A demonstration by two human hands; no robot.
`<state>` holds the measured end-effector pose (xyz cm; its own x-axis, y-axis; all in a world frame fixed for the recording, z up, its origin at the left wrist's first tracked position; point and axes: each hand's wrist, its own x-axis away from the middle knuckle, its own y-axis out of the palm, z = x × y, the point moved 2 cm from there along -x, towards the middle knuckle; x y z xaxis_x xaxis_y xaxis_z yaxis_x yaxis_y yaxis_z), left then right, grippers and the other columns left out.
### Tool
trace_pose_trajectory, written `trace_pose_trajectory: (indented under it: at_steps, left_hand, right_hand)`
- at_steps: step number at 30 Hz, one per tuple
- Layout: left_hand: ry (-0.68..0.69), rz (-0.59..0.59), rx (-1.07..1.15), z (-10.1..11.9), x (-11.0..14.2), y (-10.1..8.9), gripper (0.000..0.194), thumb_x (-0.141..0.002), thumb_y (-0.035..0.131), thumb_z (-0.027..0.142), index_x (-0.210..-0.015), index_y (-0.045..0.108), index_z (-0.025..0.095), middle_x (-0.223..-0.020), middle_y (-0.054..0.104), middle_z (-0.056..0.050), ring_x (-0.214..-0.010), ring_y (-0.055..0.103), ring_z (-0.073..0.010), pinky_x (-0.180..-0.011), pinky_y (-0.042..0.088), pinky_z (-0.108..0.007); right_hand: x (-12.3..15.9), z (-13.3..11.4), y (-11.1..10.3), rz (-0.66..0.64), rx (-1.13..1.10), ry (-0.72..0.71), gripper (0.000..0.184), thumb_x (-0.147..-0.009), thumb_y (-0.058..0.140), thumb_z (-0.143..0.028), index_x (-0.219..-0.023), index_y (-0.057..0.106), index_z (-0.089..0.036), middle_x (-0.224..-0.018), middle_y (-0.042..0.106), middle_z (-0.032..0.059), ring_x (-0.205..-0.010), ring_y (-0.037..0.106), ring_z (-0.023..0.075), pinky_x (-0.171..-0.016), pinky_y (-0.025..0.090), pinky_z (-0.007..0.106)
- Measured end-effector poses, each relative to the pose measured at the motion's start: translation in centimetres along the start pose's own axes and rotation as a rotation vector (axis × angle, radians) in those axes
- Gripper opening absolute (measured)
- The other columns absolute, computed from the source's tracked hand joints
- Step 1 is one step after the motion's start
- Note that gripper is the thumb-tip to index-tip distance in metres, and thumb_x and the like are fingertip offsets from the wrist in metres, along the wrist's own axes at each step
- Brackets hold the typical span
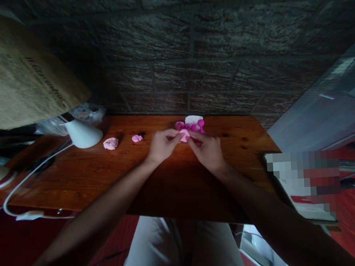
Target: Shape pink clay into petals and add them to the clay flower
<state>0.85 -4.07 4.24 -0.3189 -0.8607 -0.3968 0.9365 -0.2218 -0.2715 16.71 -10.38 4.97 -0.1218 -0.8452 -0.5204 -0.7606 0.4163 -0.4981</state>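
Between the fingertips of both hands is a small flattened piece of pink modelling clay (184,135), held above the wooden table. My left hand (164,144) pinches its left side, and my right hand (207,147) pinches its right side. Just behind the hands lie darker pink shapes (200,124) and a white piece (194,119), partly hidden by my fingers. To the left on the tabletop rest a small pink lump (137,138) and a larger, paler pink lump (110,143), apart from each other.
A lamp with a white base (84,134) and a newsprint-patterned shade (29,70) stands at the left. Its white cord (32,174) hangs over the front edge of the wooden table (108,181). A dark brick wall (166,49) rises behind. A partly pixelated flat object (314,211) lies at the right.
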Motion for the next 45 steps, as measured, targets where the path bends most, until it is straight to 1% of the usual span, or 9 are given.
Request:
trace_pose_trajectory:
  at_steps: [3,8,13,17,20,27,33,40,45]
  left_hand:
    - [-0.035,-0.065,0.033,-0.3,-0.1,0.1,0.032,-0.085,0.071,0.044,-0.094,0.077,0.013,-0.089,0.081,-0.010,-0.075,0.076,-0.0197,-0.071,0.061,-0.030]
    - [0.102,-0.129,-0.013,0.3,-0.1,-0.2,0.037,-0.083,0.075,0.035,-0.114,0.075,0.015,-0.112,0.078,-0.012,-0.097,0.076,-0.0226,-0.089,0.060,-0.034]
    - [0.094,-0.153,-0.065,0.5,-0.2,-0.5,0.026,-0.085,0.073,0.038,-0.100,0.080,0.017,-0.103,0.081,-0.009,-0.094,0.076,-0.0230,-0.090,0.060,-0.035]
    - [0.042,-0.073,0.028,0.0,-0.5,-0.7,0.025,-0.082,0.076,0.036,-0.096,0.080,0.015,-0.102,0.081,-0.010,-0.091,0.076,-0.0218,-0.089,0.060,-0.035]
    - [0.017,-0.063,0.030,0.0,-0.5,-0.8,0.022,-0.081,0.077,0.033,-0.092,0.080,0.015,-0.097,0.081,-0.010,-0.085,0.076,-0.0205,-0.084,0.060,-0.034]
    - [0.038,-0.059,-0.071,0.7,0.0,-0.4,0.018,-0.085,0.072,0.032,-0.089,0.080,0.016,-0.091,0.081,-0.008,-0.080,0.076,-0.0201,-0.078,0.060,-0.031]
    - [0.096,-0.147,-0.102,0.7,0.0,-0.4,0.023,-0.087,0.070,0.032,-0.103,0.080,0.018,-0.104,0.081,-0.009,-0.094,0.076,-0.0226,-0.088,0.060,-0.034]
    - [0.061,-0.156,-0.045,0.7,-0.1,-0.4,0.026,-0.083,0.074,0.043,-0.091,0.082,0.018,-0.090,0.082,-0.007,-0.083,0.077,-0.0222,-0.079,0.060,-0.031]
    - [0.031,-0.177,-0.033,0.1,-0.3,-0.4,0.024,-0.084,0.072,0.040,-0.090,0.081,0.018,-0.090,0.081,-0.006,-0.081,0.076,-0.0211,-0.076,0.060,-0.031]
  right_hand:
    - [-0.1,0.1,-0.1,-0.015,0.022,-0.006,0.027,-0.091,0.063,-0.025,-0.113,0.077,-0.029,-0.104,0.081,0.0019,-0.087,0.078,0.0219,-0.084,0.061,0.035]
    - [-0.6,0.3,-0.4,-0.064,-0.013,-0.048,0.029,-0.091,0.060,-0.022,-0.114,0.077,-0.031,-0.114,0.079,0.0010,-0.097,0.076,0.0220,-0.092,0.060,0.037]
    - [-0.7,0.7,-0.3,-0.073,-0.140,0.007,0.033,-0.089,0.065,-0.024,-0.120,0.073,-0.029,-0.119,0.077,0.0015,-0.102,0.076,0.0208,-0.095,0.058,0.036]
    - [-0.7,1.5,0.2,-0.152,-0.217,0.100,0.022,-0.090,0.065,-0.030,-0.107,0.077,-0.024,-0.105,0.081,0.0035,-0.094,0.077,0.0210,-0.087,0.060,0.035]
    - [-0.6,1.5,0.4,-0.166,-0.241,0.093,0.020,-0.090,0.064,-0.030,-0.101,0.078,-0.022,-0.097,0.082,0.0033,-0.087,0.077,0.0202,-0.081,0.060,0.032]
    - [-0.5,0.4,-0.2,-0.081,-0.060,0.056,0.011,-0.084,0.068,-0.026,-0.083,0.079,-0.024,-0.081,0.081,0.0010,-0.072,0.075,0.0189,-0.068,0.056,0.028]
    - [-0.6,0.7,-0.3,-0.091,-0.058,0.028,0.014,-0.086,0.068,-0.027,-0.093,0.080,-0.027,-0.088,0.082,-0.0002,-0.078,0.077,0.0198,-0.072,0.058,0.030]
    - [-0.6,0.6,-0.4,-0.111,0.006,-0.003,0.015,-0.087,0.065,-0.026,-0.092,0.079,-0.025,-0.085,0.081,0.0013,-0.074,0.075,0.0194,-0.069,0.057,0.029]
    - [-0.7,0.8,-0.2,-0.120,0.023,0.008,0.016,-0.088,0.064,-0.026,-0.091,0.079,-0.025,-0.083,0.081,0.0010,-0.072,0.075,0.0192,-0.068,0.056,0.028]
